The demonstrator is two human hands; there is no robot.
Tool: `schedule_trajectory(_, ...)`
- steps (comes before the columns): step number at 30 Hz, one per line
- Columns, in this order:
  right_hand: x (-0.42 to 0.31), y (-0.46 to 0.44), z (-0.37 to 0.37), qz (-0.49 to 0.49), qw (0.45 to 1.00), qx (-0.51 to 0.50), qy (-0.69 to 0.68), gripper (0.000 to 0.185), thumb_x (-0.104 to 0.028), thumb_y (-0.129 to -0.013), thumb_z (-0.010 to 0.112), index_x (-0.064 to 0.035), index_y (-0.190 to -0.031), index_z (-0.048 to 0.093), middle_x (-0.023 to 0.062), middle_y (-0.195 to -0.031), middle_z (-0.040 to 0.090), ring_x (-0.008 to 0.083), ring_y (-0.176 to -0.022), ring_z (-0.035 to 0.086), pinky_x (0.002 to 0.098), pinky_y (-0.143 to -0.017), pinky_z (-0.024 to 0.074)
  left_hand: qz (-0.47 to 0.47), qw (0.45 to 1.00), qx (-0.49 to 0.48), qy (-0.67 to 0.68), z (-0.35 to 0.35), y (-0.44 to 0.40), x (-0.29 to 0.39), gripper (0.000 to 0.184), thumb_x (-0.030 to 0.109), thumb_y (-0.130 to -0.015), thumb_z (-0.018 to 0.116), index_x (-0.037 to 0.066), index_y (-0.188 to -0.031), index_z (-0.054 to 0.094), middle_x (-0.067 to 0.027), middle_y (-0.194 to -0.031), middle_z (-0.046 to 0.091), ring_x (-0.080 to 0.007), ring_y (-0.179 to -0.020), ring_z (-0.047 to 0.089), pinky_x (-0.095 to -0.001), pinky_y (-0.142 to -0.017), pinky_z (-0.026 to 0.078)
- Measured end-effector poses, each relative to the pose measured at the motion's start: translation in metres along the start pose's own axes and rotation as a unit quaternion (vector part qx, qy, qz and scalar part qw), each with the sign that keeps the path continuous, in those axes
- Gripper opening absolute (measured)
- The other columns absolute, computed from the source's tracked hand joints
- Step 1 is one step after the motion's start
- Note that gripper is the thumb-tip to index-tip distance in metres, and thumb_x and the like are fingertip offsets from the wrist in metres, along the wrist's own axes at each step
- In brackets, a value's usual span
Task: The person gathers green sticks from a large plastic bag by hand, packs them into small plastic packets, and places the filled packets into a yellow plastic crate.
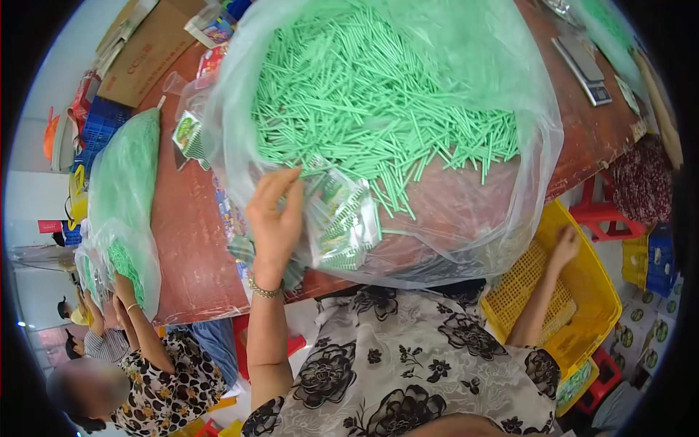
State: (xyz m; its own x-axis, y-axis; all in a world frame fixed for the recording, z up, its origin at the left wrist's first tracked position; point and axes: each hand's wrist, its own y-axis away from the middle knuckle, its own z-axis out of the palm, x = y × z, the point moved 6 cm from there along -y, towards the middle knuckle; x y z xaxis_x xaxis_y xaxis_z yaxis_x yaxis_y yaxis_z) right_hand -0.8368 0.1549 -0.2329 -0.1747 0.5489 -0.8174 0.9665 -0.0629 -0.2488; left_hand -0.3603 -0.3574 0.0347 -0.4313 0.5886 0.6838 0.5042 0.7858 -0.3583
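Observation:
A large clear plastic bag (535,95) lies spread on the table, full of thin green sticks (349,80). My left hand (277,215) is at the near left edge of the pile, its thumb and fingers curled close together. Whether a stick is between the fingertips I cannot make out. Right beside that hand, several shiny green and silver packets (338,218) lie on the plastic. Off to the right, my right hand (564,247) is over a yellow plastic crate (593,291), fingers curled in, their contents hidden.
The red-brown table (193,240) carries a second bag of green sticks (127,167) at left and a small scale (580,62) at back right. A cardboard box (145,58) stands at back left. A co-worker (156,371) sits at left. Red stools (601,211) stand at right.

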Motion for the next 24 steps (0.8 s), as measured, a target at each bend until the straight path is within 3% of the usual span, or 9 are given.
schedule_trajectory(2,-0.187,0.002,-0.006,-0.109,0.974,0.022,-0.199,0.019,-0.018,-0.099,0.059,-0.0005,-0.095,0.064,0.0012,-0.087,0.063,0.0119,-0.078,0.057,0.0251,-0.070,0.0470,0.049,0.998,-0.003,-0.038,0.004,-0.003,-0.006,0.025,0.001,-0.084,0.066,0.000,-0.109,0.068,-0.0158,-0.105,0.067,-0.0291,-0.098,0.064,-0.0360,-0.087,0.050)
schedule_trajectory(4,-0.335,0.037,0.005,-0.170,0.954,0.039,-0.242,0.012,-0.009,-0.097,0.058,0.0003,-0.099,0.065,0.0019,-0.093,0.064,0.0128,-0.085,0.060,0.0248,-0.077,0.0483,0.104,0.992,-0.024,-0.071,0.014,-0.011,-0.004,0.033,0.011,-0.084,0.069,0.002,-0.115,0.066,-0.0183,-0.120,0.060,-0.0353,-0.113,0.056,-0.0433,-0.095,0.044)
schedule_trajectory(6,-0.437,0.079,0.046,-0.300,0.926,-0.122,-0.195,0.013,-0.003,-0.092,0.062,0.0001,-0.103,0.066,0.0041,-0.097,0.065,0.0141,-0.090,0.062,0.0264,-0.082,0.0494,0.121,0.986,-0.043,-0.106,0.027,-0.014,-0.007,0.034,0.019,-0.084,0.070,0.003,-0.114,0.066,-0.0188,-0.126,0.057,-0.0366,-0.118,0.052,-0.0464,-0.098,0.040)
schedule_trajectory(8,-0.511,0.137,0.114,-0.428,0.810,-0.361,-0.173,0.022,-0.004,-0.083,0.068,-0.0030,-0.105,0.067,0.0110,-0.103,0.064,0.0228,-0.096,0.064,0.0339,-0.087,0.0496,0.150,0.983,-0.059,-0.092,0.033,-0.013,-0.004,0.030,0.013,-0.081,0.071,0.003,-0.109,0.068,-0.0175,-0.120,0.061,-0.0365,-0.114,0.055,-0.0441,-0.095,0.043)
schedule_trajectory(9,-0.535,0.168,0.145,-0.578,0.738,-0.336,-0.094,0.031,-0.012,-0.080,0.072,-0.0045,-0.109,0.065,0.0133,-0.110,0.063,0.0305,-0.107,0.060,0.0399,-0.094,0.0457,0.175,0.980,-0.063,-0.074,0.033,-0.011,-0.001,0.026,0.012,-0.080,0.071,0.004,-0.105,0.069,-0.0151,-0.118,0.062,-0.0343,-0.112,0.057,-0.0432,-0.094,0.043)
schedule_trajectory(12,-0.562,0.236,0.239,-0.680,0.632,-0.361,0.091,0.043,-0.009,-0.072,0.071,-0.0034,-0.114,0.061,0.0118,-0.123,0.057,0.0309,-0.116,0.051,0.0422,-0.092,0.0421,0.193,0.978,-0.073,-0.038,0.029,-0.007,-0.001,0.024,0.010,-0.078,0.072,0.006,-0.102,0.070,-0.0105,-0.114,0.064,-0.0309,-0.110,0.058,-0.0420,-0.093,0.043)
schedule_trajectory(15,-0.574,0.268,0.288,-0.740,0.565,-0.344,0.121,0.040,-0.007,-0.069,0.069,-0.0025,-0.108,0.062,0.0105,-0.121,0.056,0.0278,-0.118,0.049,0.0409,-0.092,0.0417,0.189,0.979,-0.073,-0.026,0.028,-0.007,-0.005,0.023,0.009,-0.078,0.072,0.006,-0.101,0.070,-0.0102,-0.113,0.064,-0.0298,-0.110,0.058,-0.0416,-0.092,0.043)
schedule_trajectory(21,-0.580,0.298,0.317,-0.783,0.551,-0.288,0.017,0.021,-0.013,-0.078,0.058,-0.0044,-0.097,0.060,0.0091,-0.106,0.058,0.0255,-0.109,0.052,0.0387,-0.090,0.0419,0.184,0.980,-0.071,-0.024,0.031,-0.008,-0.004,0.021,0.007,-0.078,0.070,0.006,-0.098,0.070,-0.0090,-0.111,0.064,-0.0275,-0.109,0.058,-0.0407,-0.088,0.041)
schedule_trajectory(24,-0.581,0.291,0.309,-0.753,0.587,-0.294,-0.044,0.018,-0.012,-0.079,0.056,-0.0048,-0.095,0.058,0.0103,-0.101,0.059,0.0256,-0.103,0.055,0.0393,-0.088,0.0423,0.162,0.986,-0.034,0.007,0.028,-0.009,-0.010,0.021,0.007,-0.079,0.069,0.005,-0.100,0.069,-0.0120,-0.114,0.063,-0.0310,-0.109,0.058,-0.0424,-0.093,0.043)
